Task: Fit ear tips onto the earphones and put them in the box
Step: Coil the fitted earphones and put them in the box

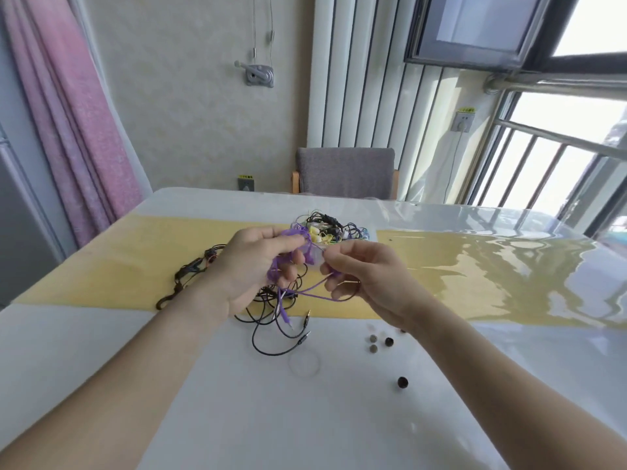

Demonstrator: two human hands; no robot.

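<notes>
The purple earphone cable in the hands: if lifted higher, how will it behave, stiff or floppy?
Probably floppy: the purple cable sags in loops between the left hand and right hand. Likely light, since fingertips alone hold it. It may snag, as its plug end hangs over the black cables on the table.

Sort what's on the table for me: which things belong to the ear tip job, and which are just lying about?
Job:
purple wired earphones, in left hand and right hand
small dark round ear tips
clear box of mixed earphones
loose black earphone cables

Lying about:
clear thin ring
grey fabric chair
dark brown cord
</notes>
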